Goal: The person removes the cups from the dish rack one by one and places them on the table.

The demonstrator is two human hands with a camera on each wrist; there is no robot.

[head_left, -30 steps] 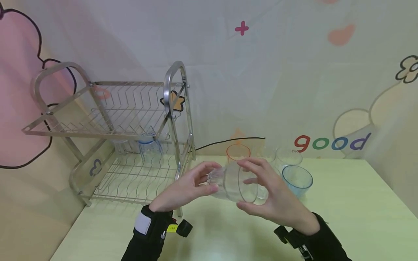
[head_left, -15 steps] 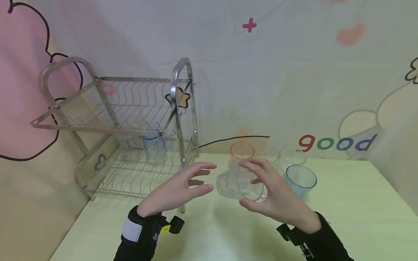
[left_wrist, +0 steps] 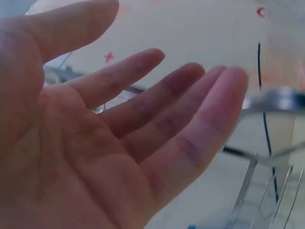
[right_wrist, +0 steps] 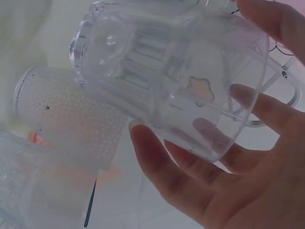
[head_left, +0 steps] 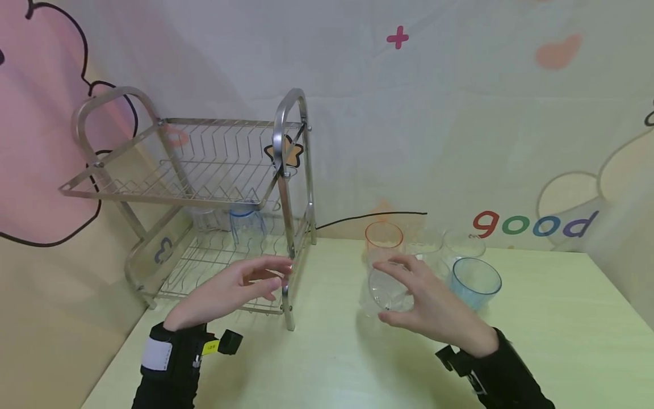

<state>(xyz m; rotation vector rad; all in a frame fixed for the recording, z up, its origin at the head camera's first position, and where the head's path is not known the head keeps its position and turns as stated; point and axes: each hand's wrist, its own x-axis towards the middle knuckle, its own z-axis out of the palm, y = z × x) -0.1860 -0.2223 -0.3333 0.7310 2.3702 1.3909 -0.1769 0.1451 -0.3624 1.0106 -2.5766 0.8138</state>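
My right hand [head_left: 429, 301] grips a clear glass [right_wrist: 162, 62] between thumb and fingers, near its rim. In the right wrist view the glass lies tilted, its ridged base pointing away from the palm. Behind the glass, an orange-rimmed glass [head_left: 383, 236] stands on the table. My left hand [head_left: 235, 289] holds nothing; its fingers are loosely extended in the left wrist view, in front of the metal dish rack [head_left: 287, 233]. On the rack's lower tier are a blue-rimmed glass [head_left: 247, 228] and a clear glass [head_left: 204, 220], partly hidden by the upper tier.
Several other glasses stand together at the table's back right, among them a blue glass [head_left: 475, 283] and a clear glass [head_left: 464, 244]. The rack has two wire tiers and stands at the left. A printed cloth [head_left: 357, 153] hangs behind the table [head_left: 552, 318].
My left hand has let go of the clear glass and moved left toward the rack's front. My right hand keeps hold of the glass and has turned it, so its base no longer points left.
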